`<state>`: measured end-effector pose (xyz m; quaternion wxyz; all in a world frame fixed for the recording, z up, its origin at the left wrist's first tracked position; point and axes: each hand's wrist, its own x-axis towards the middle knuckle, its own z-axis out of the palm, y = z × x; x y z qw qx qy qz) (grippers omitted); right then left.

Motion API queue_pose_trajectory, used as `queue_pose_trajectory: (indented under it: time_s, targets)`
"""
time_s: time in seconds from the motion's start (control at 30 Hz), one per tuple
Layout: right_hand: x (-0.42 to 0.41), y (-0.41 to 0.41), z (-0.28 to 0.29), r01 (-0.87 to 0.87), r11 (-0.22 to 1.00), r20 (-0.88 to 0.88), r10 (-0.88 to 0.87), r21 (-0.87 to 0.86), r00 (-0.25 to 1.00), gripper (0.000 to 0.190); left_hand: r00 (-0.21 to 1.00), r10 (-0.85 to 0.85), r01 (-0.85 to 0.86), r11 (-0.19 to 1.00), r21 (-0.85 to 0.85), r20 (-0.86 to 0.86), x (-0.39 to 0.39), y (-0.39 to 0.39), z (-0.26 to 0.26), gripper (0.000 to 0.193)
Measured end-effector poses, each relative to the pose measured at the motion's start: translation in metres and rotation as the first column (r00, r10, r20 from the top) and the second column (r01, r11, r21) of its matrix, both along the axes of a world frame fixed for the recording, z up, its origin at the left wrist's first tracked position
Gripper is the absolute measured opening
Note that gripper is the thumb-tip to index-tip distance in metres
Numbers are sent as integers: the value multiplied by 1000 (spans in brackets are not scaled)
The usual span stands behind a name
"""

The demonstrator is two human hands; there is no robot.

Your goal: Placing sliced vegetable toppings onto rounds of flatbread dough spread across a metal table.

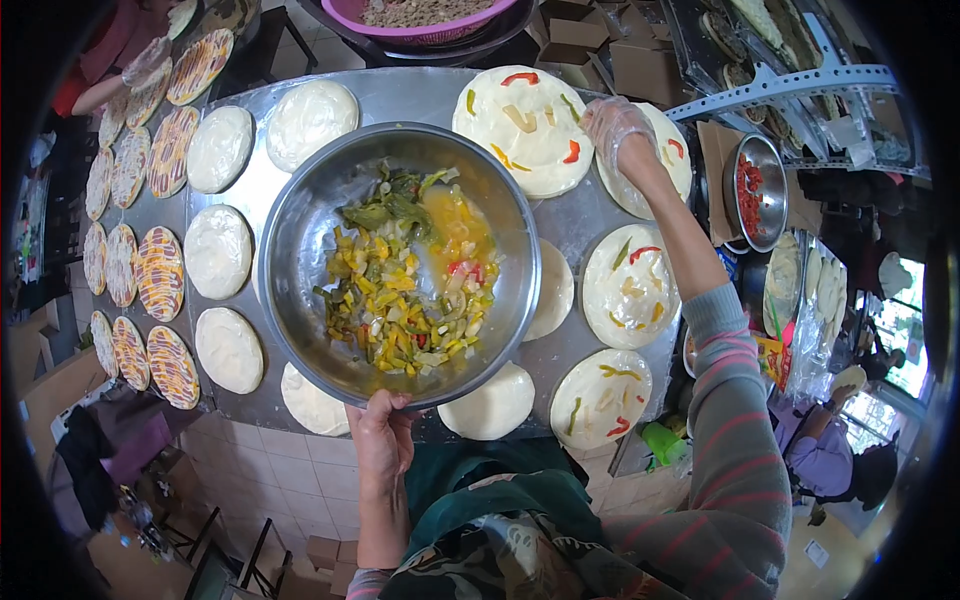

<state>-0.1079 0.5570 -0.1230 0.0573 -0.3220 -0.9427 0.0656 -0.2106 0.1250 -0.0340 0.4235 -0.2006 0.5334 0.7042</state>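
Observation:
My left hand [384, 435] grips the near rim of a large steel bowl [296, 300], tilted over the metal table. In the bowl lie chopped peppers and onions [397, 292] in yellowish liquid. My right hand [611, 127], in a clear plastic glove, is over the far right dough rounds; whether its fingers hold a piece cannot be seen. It partly covers a cream-coated dough round [637, 184]. Left of it sits a larger round [517, 161] with red, green and yellow pepper strips. Two more topped rounds, a middle one [630, 289] and a near one [600, 405], lie closer to me.
Plain coated rounds [219, 251] and several sauce-striped ones [161, 274] cover the table's left part. Beyond the right edge stands a steel bowl of chopped red pieces [750, 199], below a perforated metal rack [795, 97]. A pink basket [420, 30] is behind. Co-workers [817, 457] are nearby.

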Motion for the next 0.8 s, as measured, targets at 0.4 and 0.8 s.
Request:
queue_pose_trajectory:
  time_s: [0.4, 0.8]
  targets:
    - [-22, -190, 105, -389, 741, -311, 252, -547, 916, 26, 992, -121, 122, 991, 48, -15, -1, 5, 2, 45]
    - [-4, -234, 98, -348, 860, -180, 300, -374, 937, 16, 980, -198, 199, 978, 63, -22, 16, 5, 9, 40]
